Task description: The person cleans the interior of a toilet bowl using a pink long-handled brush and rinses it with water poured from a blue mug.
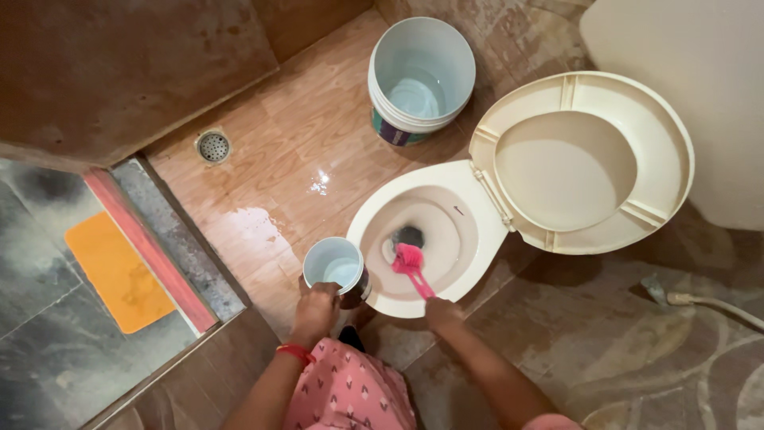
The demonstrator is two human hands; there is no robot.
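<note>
My right hand (442, 313) grips the handle of a pink toilet brush (411, 263), whose bristle head sits inside the cream toilet bowl (374, 215) near the drain hole. In my left hand (316, 309) is a small pale-blue mug (336, 267) with water in it, held upright just left of the bowl's rim. The toilet seat and lid (660, 151) are raised, leaning back to the right.
A white bucket (422, 76) with some water stands on the wet brown tile floor behind the toilet. A round floor drain (212, 146) lies at the left. A raised doorstep (151, 251) and an orange mat (118, 271) are at the left; a hose (716, 304) lies at the right.
</note>
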